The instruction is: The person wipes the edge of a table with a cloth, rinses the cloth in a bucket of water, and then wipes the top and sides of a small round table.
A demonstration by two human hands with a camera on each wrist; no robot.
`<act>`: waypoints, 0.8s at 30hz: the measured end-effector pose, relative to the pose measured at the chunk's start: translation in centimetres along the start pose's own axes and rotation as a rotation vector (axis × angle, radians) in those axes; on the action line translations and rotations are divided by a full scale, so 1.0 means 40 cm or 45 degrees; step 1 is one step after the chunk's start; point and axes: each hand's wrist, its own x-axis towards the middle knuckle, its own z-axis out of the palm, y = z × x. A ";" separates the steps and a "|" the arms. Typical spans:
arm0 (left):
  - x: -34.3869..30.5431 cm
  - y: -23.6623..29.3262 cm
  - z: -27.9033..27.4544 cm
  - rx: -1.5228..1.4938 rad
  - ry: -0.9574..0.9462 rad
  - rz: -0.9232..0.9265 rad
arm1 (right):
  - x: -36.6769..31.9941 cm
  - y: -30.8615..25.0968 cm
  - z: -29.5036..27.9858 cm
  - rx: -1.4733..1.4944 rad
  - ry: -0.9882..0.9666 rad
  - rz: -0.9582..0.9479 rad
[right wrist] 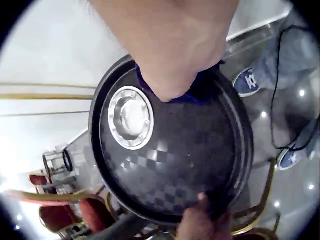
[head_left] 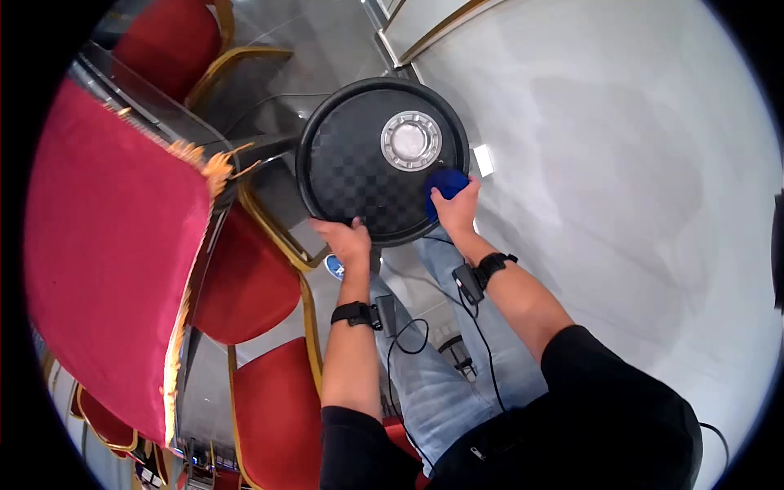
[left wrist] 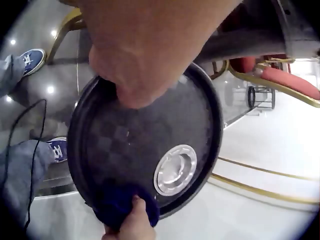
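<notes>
A round black tray (head_left: 351, 155) with a checkered surface is held between both hands. My left hand (head_left: 347, 241) grips its near left rim, thumb on top. At the near right rim my right hand (head_left: 459, 208) pinches a dark blue cloth (head_left: 445, 186) against the tray, thumb uppermost. A silver metal ashtray-like dish (head_left: 411, 141) sits on the tray beyond the cloth. In the left wrist view the cloth (left wrist: 112, 205) hangs partly over the rim. The fingers beneath the tray are hidden.
A table with a red cloth (head_left: 114, 245) and gold fringe stands at left, with red chairs (head_left: 278, 412) beside it. A white wall or panel (head_left: 612, 204) runs along the right. Cables (head_left: 486, 351) hang from the wrist cameras. Shoes (left wrist: 59, 150) show below.
</notes>
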 end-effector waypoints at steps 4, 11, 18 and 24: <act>0.010 -0.042 0.012 -0.175 0.041 0.103 | 0.114 -0.040 -0.032 -0.085 -0.031 -0.368; 0.009 -0.038 -0.011 -0.296 -0.044 0.100 | 0.463 -0.246 -0.056 -0.225 -0.884 -1.096; 0.013 -0.038 -0.016 -0.330 -0.039 0.113 | 0.511 -0.480 0.051 -0.869 -1.148 -1.373; 0.012 -0.027 -0.043 -0.257 -0.087 0.023 | 0.330 -0.569 0.256 -0.735 -0.858 -2.259</act>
